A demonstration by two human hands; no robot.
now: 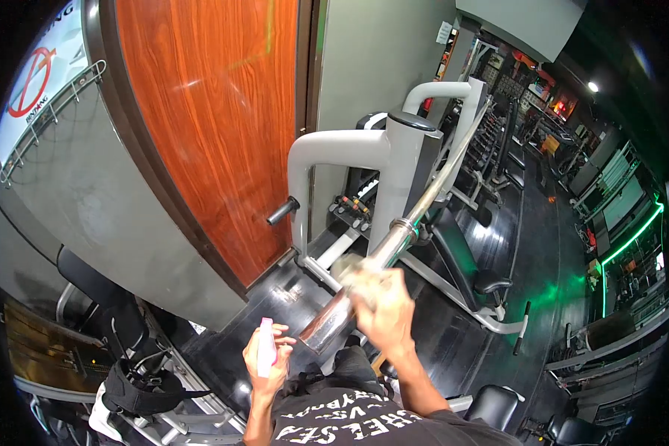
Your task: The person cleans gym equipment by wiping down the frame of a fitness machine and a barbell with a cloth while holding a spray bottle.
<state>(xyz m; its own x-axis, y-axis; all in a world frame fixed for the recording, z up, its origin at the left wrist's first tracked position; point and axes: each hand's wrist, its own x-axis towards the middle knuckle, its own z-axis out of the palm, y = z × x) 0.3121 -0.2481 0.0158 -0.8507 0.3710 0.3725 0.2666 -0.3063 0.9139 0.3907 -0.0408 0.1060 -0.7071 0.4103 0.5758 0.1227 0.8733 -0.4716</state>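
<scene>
A barbell (pixel 442 178) rests across a grey bench-press rack (pixel 405 167), and its thick metal sleeve (pixel 327 324) points toward me. My right hand (pixel 383 305) is curled over this sleeve, smeared by motion. At its fingers shows a pale, blurred patch that looks like a cloth (pixel 346 269), pressed against the metal. To the left of the sleeve's end, my left hand (pixel 267 357) is closed around a slim pink-and-white bottle-like item (pixel 266 346), held upright. Its exact kind is hard to make out.
A black padded bench (pixel 453 253) stands beyond the bar, on the dark floor. A short peg (pixel 282 211) sticks out from the rack near the wooden door (pixel 208 111). At lower left is other gym equipment with a black belt (pixel 145 386) on it.
</scene>
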